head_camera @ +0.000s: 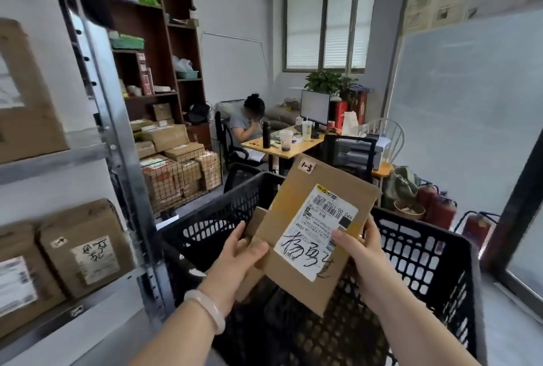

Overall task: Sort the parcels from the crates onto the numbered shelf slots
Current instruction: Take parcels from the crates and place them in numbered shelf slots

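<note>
Parcel [314, 233] sits tilted up above the black crate [426, 251], face toward me, I judge so I can read its slot. My left hand [235, 260] and right hand [367, 257] pinch its side edges, thumbs on top. It is a flat brown cardboard mailer with a marker-scrawled shipping label [318, 218] and a "1-3" sticker [307, 166] at the top corner.

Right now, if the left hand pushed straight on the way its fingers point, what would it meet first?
Probably the far wall of the black plastic crate, beyond the flat brown cardboard parcel that the left hand holds. Depth is unclear.
</note>
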`<state>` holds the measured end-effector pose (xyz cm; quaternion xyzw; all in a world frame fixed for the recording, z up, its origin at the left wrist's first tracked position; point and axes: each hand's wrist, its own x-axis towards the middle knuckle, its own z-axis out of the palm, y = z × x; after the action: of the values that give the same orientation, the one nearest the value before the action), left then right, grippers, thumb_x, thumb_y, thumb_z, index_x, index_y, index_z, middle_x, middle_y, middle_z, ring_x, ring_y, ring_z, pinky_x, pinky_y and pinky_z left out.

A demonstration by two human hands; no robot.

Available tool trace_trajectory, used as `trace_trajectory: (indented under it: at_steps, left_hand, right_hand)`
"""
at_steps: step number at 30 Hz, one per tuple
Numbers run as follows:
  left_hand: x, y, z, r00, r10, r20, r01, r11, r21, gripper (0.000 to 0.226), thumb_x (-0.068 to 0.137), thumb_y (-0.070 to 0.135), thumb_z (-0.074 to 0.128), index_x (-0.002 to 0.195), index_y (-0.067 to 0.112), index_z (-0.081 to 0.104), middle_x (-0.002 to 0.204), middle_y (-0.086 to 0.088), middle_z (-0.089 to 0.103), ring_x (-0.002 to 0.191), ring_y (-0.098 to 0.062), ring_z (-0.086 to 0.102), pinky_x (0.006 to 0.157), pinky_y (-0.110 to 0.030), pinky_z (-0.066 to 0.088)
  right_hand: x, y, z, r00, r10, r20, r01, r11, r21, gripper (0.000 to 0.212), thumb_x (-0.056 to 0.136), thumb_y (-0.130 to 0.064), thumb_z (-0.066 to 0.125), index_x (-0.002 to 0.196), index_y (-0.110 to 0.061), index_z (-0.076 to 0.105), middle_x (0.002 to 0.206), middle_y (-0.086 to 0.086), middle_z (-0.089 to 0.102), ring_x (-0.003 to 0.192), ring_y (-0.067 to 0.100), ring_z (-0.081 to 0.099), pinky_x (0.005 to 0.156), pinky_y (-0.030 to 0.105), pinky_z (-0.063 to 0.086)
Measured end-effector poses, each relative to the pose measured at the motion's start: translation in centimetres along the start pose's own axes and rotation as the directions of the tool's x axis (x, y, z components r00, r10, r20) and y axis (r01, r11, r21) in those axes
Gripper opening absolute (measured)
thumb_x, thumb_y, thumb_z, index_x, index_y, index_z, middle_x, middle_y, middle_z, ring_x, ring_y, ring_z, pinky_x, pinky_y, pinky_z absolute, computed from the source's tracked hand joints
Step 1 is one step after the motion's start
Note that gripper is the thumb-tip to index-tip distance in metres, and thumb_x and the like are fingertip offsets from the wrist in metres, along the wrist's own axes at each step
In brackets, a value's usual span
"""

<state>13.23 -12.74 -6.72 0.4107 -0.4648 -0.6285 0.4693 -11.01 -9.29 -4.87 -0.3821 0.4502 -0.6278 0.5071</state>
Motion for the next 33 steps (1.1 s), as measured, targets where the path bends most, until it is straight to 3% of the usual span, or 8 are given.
trace_trajectory:
  at_steps: [3, 5, 11, 15, 21, 25, 29, 33]
  left_hand:
    - [-1.8, 2.3, -3.1, 1.000, 0.005, 0.000, -0.005, 0.996, 0.090, 0.111, 0.033, 0.059, 0.096, 0.132, 0.052, 0.046, 0.134, -0.001, 0.060, 0.119, -0.024, 0.063, 0.102, -0.046, 0.050]
    - [-3.4, 3.8, -4.8, 1.000, 0.025, -0.003, -0.024, 0.990, 0.142, 0.106, 0.032, 0.059, 0.097, 0.126, 0.055, 0.047, 0.123, 0.008, 0.070, 0.110, -0.018, 0.069, 0.093, -0.038, 0.055]
    - [-9.7, 5.8, -11.0, 0.972, 0.149, -0.181, -0.108, 0.969, 0.220, 0.114, 0.035, 0.056, 0.097, 0.136, 0.037, 0.048, 0.125, 0.000, 0.070, 0.116, -0.023, 0.066, 0.105, -0.049, 0.047]
    - [-14.3, 6.4, -14.8, 0.922, 0.212, -0.325, -0.143, 0.965, 0.221, 0.103, 0.043, 0.051, 0.095, 0.133, 0.041, 0.048, 0.119, 0.005, 0.073, 0.110, -0.020, 0.069, 0.098, -0.045, 0.053]
    - [-22.5, 7.6, -21.5, 0.816, 0.258, -0.518, -0.163, 0.961, 0.222, 0.091, 0.047, 0.044, 0.093, 0.125, 0.051, 0.046, 0.110, 0.011, 0.075, 0.099, -0.014, 0.073, 0.072, -0.026, 0.059]
    - [-28.8, 8.3, -25.6, 0.749, 0.308, -0.586, -0.179, 0.947, 0.268, 0.093, 0.053, 0.048, 0.089, 0.133, 0.050, 0.042, 0.118, 0.014, 0.071, 0.106, -0.010, 0.069, 0.077, -0.025, 0.057]
    - [-35.0, 9.3, -29.7, 0.698, 0.319, -0.641, -0.196, 0.946, 0.257, 0.091, 0.059, 0.033, 0.091, 0.134, 0.046, 0.041, 0.115, 0.012, 0.073, 0.101, -0.010, 0.071, 0.069, -0.021, 0.058]
    - [-40.4, 11.1, -33.6, 0.633, 0.342, -0.695, -0.213, 0.940, 0.268, 0.103, 0.056, 0.038, 0.094, 0.144, 0.040, 0.040, 0.125, 0.002, 0.070, 0.111, -0.021, 0.069, 0.089, -0.041, 0.058]
  right_hand:
    - [0.1, 0.1, 2.7, 0.985, 0.043, 0.165, -0.034, 0.998, -0.057, 0.117, 0.042, -0.045, 0.092, 0.143, -0.050, 0.033, 0.104, -0.007, 0.075, 0.090, 0.015, 0.073, 0.075, 0.037, 0.054]
    - [0.0, 0.4, 5.4, 0.957, 0.066, 0.282, -0.042, 0.995, -0.091, 0.118, 0.042, -0.047, 0.093, 0.144, -0.047, 0.034, 0.114, -0.002, 0.072, 0.095, 0.018, 0.073, 0.078, 0.038, 0.056]
    - [-0.7, 2.0, 13.8, 0.830, 0.116, 0.546, -0.053, 0.990, -0.129, 0.122, 0.042, -0.047, 0.098, 0.144, -0.048, 0.033, 0.119, 0.002, 0.071, 0.105, 0.026, 0.070, 0.094, 0.053, 0.054]
    - [-1.7, 3.5, 19.7, 0.749, 0.135, 0.648, -0.075, 0.990, -0.119, 0.116, 0.039, -0.046, 0.099, 0.138, -0.054, 0.038, 0.120, 0.002, 0.070, 0.106, 0.025, 0.070, 0.091, 0.050, 0.057]
    - [-5.8, 6.4, 29.4, 0.586, 0.148, 0.797, -0.075, 0.989, -0.128, 0.114, 0.044, -0.047, 0.098, 0.139, -0.053, 0.037, 0.123, -0.003, 0.070, 0.109, 0.020, 0.068, 0.094, 0.046, 0.054]
    - [-10.0, 7.8, 35.7, 0.471, 0.127, 0.873, -0.034, 0.991, -0.126, 0.108, 0.049, -0.052, 0.095, 0.141, -0.051, 0.038, 0.122, -0.010, 0.069, 0.110, 0.016, 0.068, 0.095, 0.043, 0.053]
    - [-14.7, 9.2, 41.4, 0.387, 0.157, 0.909, -0.035, 0.987, -0.155, 0.103, 0.053, -0.057, 0.091, 0.140, -0.057, 0.034, 0.125, -0.014, 0.068, 0.110, 0.012, 0.067, 0.093, 0.038, 0.053]
    - [-18.7, 9.5, 46.8, 0.272, 0.182, 0.945, -0.023, 0.983, -0.183, 0.108, 0.050, -0.059, 0.091, 0.141, -0.055, 0.033, 0.127, -0.016, 0.066, 0.113, 0.010, 0.066, 0.084, 0.027, 0.055]
